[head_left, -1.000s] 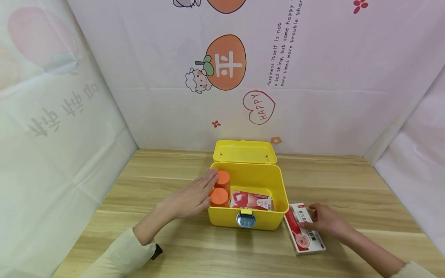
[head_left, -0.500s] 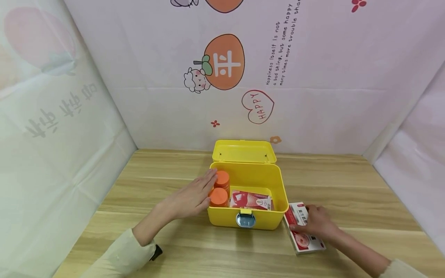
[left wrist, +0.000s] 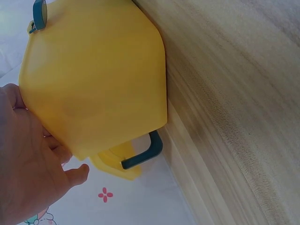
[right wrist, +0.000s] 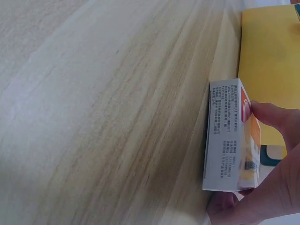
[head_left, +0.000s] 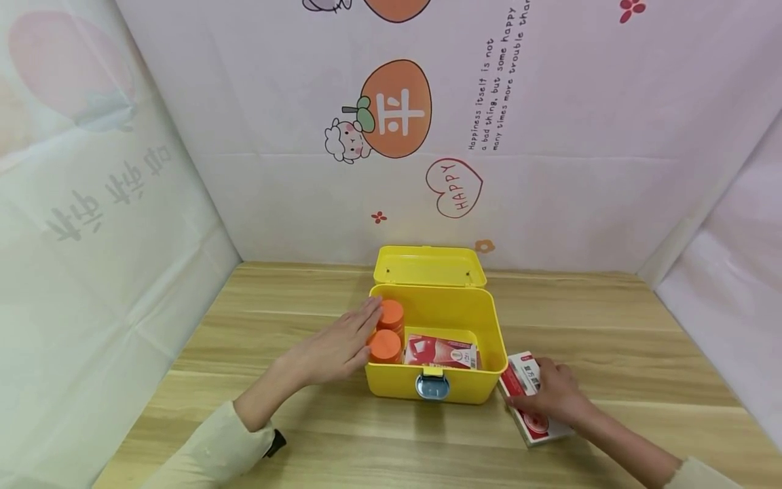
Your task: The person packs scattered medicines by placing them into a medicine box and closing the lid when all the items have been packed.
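On the wooden table an open yellow storage box [head_left: 391, 385] holds two orange-capped bottles [head_left: 386, 348] at its left and a red-and-white carton [head_left: 436, 352] lying inside. My left hand [head_left: 338, 348] rests across the box's left rim, fingers extended beside the caps. In the left wrist view that hand [left wrist: 30, 159] lies against the box's top edge. To the right of the box, my right hand [head_left: 557, 394] grips a white-and-red medicine box [head_left: 524, 372] from above, thumb on its left edge and fingers on the other side. The right wrist view shows the medicine box's printed end [right wrist: 224, 136].
The box's yellow lid [head_left: 430, 266] is tipped back toward the printed cloth wall [head_left: 550, 217]. A metallic clasp [head_left: 432, 387] hangs at the box's front. A dark handle [left wrist: 147, 152] sticks out beyond the box in the left wrist view.
My right hand has moved left over the medicine box, and its thumb has closed on the left edge. The medicine box has turned and shifted slightly. My left hand has stayed in place.
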